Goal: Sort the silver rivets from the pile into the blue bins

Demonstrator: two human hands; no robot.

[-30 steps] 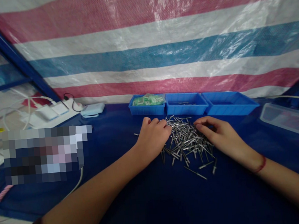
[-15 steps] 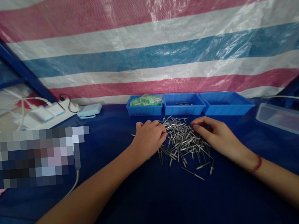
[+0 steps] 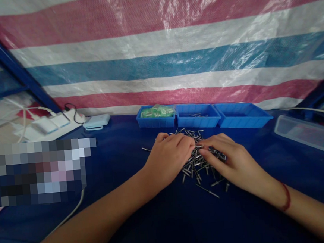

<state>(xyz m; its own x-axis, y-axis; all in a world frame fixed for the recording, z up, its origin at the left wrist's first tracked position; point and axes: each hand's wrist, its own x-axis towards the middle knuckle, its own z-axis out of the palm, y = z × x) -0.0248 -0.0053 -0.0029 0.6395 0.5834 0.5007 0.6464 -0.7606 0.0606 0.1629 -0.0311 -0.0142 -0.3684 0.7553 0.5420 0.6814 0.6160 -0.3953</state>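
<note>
1. Pinching one blind rivet point(image 3: 198, 146) between thumb and forefinger of the right hand point(image 3: 233, 157), just left of that hand.
2. Aligning it roughly sideways, pointing toward the left hand point(image 3: 167, 160), about equally near.
3. Curling left fingers inward; hiding whether anything is gripped.
4. Counting one pinched rivet, one rivet pile point(image 3: 193, 168) beneath both hands, too tangled to tally, and three blue bins point(image 3: 198, 123) beyond.

Silver rivets point(image 3: 193, 168): tangled heap on blue tabletop point(image 3: 164, 226), few strays point(image 3: 207, 191) apart.
</note>
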